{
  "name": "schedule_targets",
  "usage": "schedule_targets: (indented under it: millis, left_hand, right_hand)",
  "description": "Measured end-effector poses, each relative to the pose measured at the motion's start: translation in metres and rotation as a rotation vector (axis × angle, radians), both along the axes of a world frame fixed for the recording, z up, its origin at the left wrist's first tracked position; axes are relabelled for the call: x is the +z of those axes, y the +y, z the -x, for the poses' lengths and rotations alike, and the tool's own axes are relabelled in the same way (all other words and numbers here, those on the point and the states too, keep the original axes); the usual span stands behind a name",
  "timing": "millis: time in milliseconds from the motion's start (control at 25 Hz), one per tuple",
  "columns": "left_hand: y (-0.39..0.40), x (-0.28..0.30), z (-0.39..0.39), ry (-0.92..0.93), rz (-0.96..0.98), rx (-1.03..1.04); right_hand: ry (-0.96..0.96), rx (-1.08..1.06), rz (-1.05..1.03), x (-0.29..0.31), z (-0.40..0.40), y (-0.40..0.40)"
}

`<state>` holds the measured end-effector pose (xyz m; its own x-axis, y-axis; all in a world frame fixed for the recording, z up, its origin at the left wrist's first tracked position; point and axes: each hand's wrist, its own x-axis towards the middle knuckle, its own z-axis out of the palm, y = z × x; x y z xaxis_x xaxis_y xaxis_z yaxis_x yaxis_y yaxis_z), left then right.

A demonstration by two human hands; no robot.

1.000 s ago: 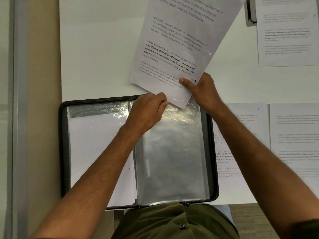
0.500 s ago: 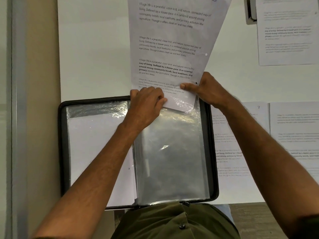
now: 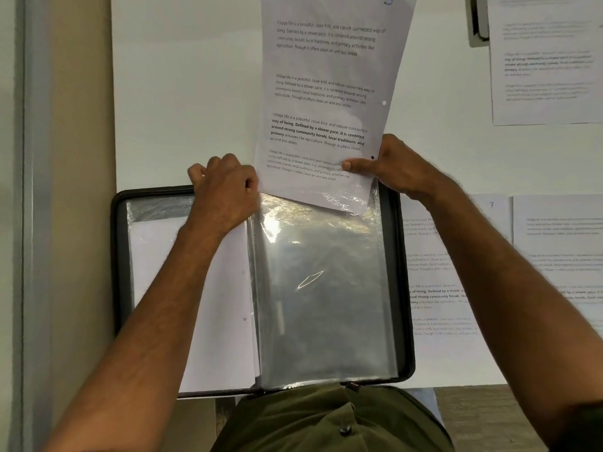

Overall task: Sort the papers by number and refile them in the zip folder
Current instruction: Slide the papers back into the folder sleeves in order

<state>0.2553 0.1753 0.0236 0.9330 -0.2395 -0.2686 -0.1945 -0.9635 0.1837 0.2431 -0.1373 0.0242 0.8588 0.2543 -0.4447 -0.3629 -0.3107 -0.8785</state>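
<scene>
Head view: zip folder (image 3: 119, 256) open on table (image 3: 182, 93). Left hand (image 3: 225, 197) fingers curled at sleeve (image 3: 323, 288) top, prob. holding mouth open. Right hand (image 3: 401, 171) pinches sheet no. 3 (image 3: 326, 102), bottom edge just entering sleeve.

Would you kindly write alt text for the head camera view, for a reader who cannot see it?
A person's right hand pinches a printed sheet marked 3, feeding its lower edge into a clear sleeve of an open black zip folder, while the left hand grips the sleeve's top edge. More printed papers lie on the white table to the right.
</scene>
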Motion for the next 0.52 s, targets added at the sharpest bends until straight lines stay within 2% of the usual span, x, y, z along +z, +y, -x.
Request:
schedule_targets:
  millis: [80,160,360,520]
  left_hand:
    - [0.000,-0.003,0.001,-0.001,0.012,0.025]
    - [0.000,-0.005,0.001,0.017,0.126,0.126]
    - [-0.008,-0.001,-0.012,0.271,0.684,0.499]
    - [-0.009,-0.004,-0.020,0.327,0.792,0.596]
  right_hand:
    - [0.009,0.010,-0.001,0.001,-0.001,-0.001]
    - [0.015,0.028,0.020,0.002,-0.004,-0.002]
    - [0.036,0.096,0.037,0.009,-0.011,-0.003]
    - [0.050,0.126,0.040,0.012,-0.013,-0.006]
